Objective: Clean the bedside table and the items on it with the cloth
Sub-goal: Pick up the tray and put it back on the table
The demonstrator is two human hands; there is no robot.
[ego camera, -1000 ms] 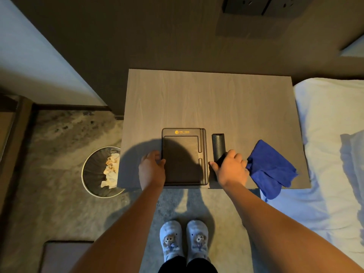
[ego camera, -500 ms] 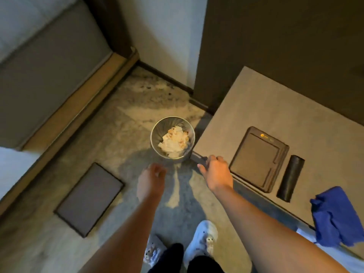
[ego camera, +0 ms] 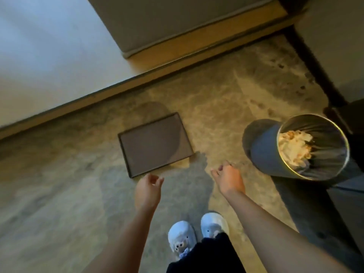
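Observation:
A dark rectangular tray lies flat on the mottled floor ahead of me. My left hand hovers just short of the tray's near edge, fingers loosely curled and holding nothing. My right hand hangs to the right of the tray, fingers apart and empty. The bedside table top, the cloth and the items on the table are out of view; only a dark corner at the right edge may belong to the table.
A metal waste bin with crumpled paper inside stands on the floor at the right, close to my right hand. A bed base with a wooden plinth runs across the back. My two white shoes stand below.
My view has swung left and down from the table to the floor. Both hands left the table items and moved toward the tray on the floor. The table top and blue cloth dropped out of view.

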